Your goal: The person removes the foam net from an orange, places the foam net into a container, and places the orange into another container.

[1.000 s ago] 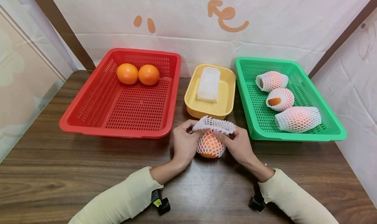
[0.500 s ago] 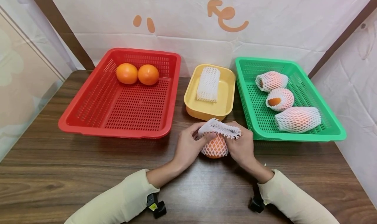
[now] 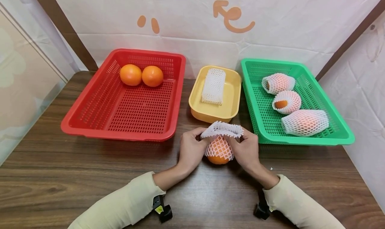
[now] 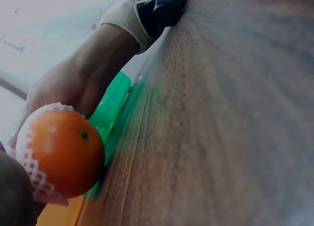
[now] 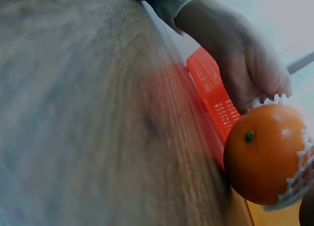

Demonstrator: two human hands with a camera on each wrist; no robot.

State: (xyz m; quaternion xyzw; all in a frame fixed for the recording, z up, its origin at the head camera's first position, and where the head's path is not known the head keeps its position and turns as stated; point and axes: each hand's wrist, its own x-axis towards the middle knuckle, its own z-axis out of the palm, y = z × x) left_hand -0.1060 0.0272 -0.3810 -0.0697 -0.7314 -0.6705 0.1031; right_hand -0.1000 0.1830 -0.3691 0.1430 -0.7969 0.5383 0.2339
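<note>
An orange is partly inside a white foam net sleeve in front of the yellow bin. Its bare lower end, with a green stem spot, shows in both wrist views, as the orange and the orange. My left hand pinches the sleeve's rim on the left side. On the right side my right hand pinches the same rim, thumb against the net. The sleeve's upper edge is spread and folded over above the fruit. Fingers behind the net are hidden.
A red basket at left holds two bare oranges. Behind the hands, a yellow bin holds flat white net sleeves. At right, a green basket holds three net-wrapped fruits.
Both hands have shifted slightly right with the orange. The sleeve's rim tilted down to the right half a second ago and is now level and spread. More bare orange shows below the net.
</note>
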